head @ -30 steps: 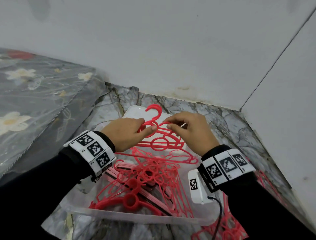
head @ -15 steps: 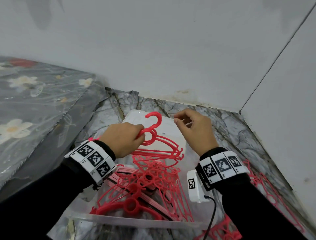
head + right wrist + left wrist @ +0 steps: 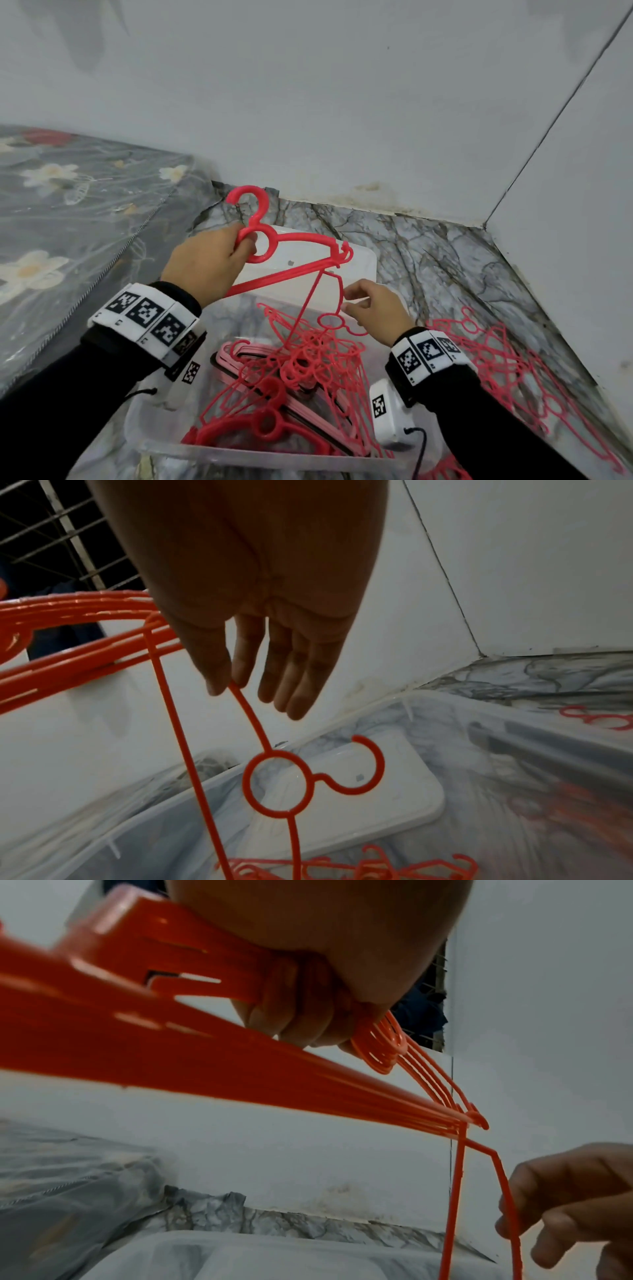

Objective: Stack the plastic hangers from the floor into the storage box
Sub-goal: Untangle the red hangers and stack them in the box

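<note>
My left hand (image 3: 212, 263) grips a bundle of red plastic hangers (image 3: 294, 240) by the ring under their hooks, raised above the clear storage box (image 3: 239, 455). One thin red hanger (image 3: 306, 301) dangles, caught on the bundle's right end. My right hand (image 3: 376, 308) pinches its curved arm (image 3: 251, 721) between thumb and forefinger, the other fingers straight. In the left wrist view the bundle (image 3: 205, 1064) runs under my left hand (image 3: 325, 988). Several red and pink hangers (image 3: 308, 370) lie tangled in the box.
More red hangers (image 3: 496, 370) lie loose on the marbled floor right of the box. A white lid (image 3: 356, 263) lies behind the box. A flowered mattress (image 3: 68, 222) borders the left. Grey walls meet in a corner close behind.
My left hand has lifted the bundle up and to the left. One thin hanger came up snagged on its end. My right hand dropped lower and took hold of that hanger.
</note>
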